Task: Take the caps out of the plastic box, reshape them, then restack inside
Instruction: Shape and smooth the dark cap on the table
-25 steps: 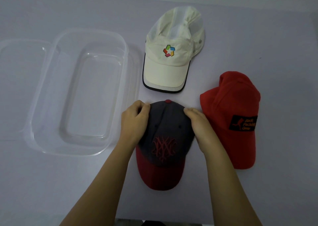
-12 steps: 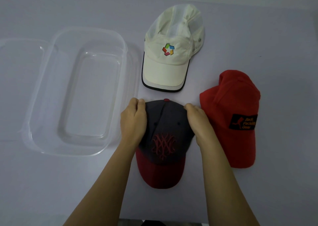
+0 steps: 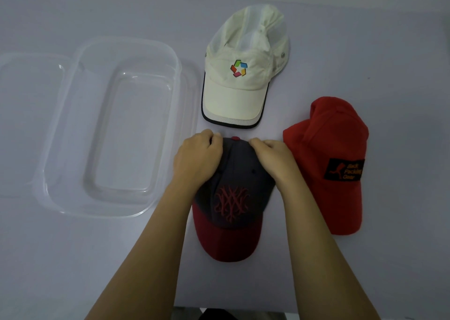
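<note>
A dark grey cap (image 3: 233, 198) with a red brim and red embroidered logo lies in front of me, brim toward me. My left hand (image 3: 196, 157) grips the left side of its crown near the top. My right hand (image 3: 274, 157) pinches the crown's top right. Both sets of fingertips sit close to the red top button. A cream cap (image 3: 239, 86) with a multicoloured logo lies behind it. An all-red cap (image 3: 333, 154) with a black patch lies at the right. The clear plastic box (image 3: 80, 198) stands at the left with nothing inside.
A clear lid (image 3: 22, 125) lies flat against the box's left side. Everything rests on a pale lilac table (image 3: 401, 64). The table's front edge runs along the bottom of the view, with a dark gap beneath it.
Both hands have slid up the dark cap's crown and drawn closer together near the top button. The caps and the box have stayed where they were.
</note>
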`<control>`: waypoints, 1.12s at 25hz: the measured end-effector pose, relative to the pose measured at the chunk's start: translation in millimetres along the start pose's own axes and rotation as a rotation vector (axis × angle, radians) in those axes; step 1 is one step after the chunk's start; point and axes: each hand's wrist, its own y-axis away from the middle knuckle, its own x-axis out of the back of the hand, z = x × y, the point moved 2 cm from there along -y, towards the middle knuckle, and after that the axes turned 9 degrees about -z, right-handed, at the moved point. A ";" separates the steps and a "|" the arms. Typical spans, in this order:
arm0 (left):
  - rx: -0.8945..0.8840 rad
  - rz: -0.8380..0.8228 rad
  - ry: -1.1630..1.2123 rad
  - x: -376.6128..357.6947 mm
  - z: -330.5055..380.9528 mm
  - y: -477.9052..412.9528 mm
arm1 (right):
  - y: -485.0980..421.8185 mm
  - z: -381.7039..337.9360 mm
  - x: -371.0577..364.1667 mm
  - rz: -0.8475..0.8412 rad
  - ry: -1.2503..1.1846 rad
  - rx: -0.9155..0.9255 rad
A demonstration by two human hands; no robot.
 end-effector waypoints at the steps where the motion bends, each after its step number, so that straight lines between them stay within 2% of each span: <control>1: 0.015 -0.015 -0.021 -1.2 0.6 0.4 | -0.4 0.3 -1.1 0.001 0.032 -0.009; 5: 0.015 0.018 -0.077 -1.7 3.9 4.1 | 3.5 -2.1 -2.4 0.013 0.078 0.040; 8: -0.147 0.200 -0.034 0.7 1.4 17.3 | 21.1 0.9 -2.4 0.040 -0.006 0.245; 10: -0.217 0.254 0.046 -8.3 -5.3 38.9 | 43.0 15.2 -10.3 0.102 -0.092 0.361; 13: -0.154 0.190 0.184 -30.9 -23.5 71.4 | 68.3 51.0 -32.1 0.115 -0.176 0.365; 16: -0.081 0.143 0.254 -43.7 -34.9 75.4 | 71.5 70.0 -48.3 0.091 -0.109 0.335; 23: -0.135 0.141 0.217 -38.2 -33.6 60.9 | 61.8 69.0 -51.3 0.129 -0.035 0.370; 25: -0.222 0.227 0.164 -36.4 -29.8 73.5 | 75.9 69.5 -44.6 0.163 -0.022 0.434; 28: -0.408 0.334 0.097 -39.2 -12.7 84.4 | 98.7 73.0 -19.4 0.320 0.012 0.591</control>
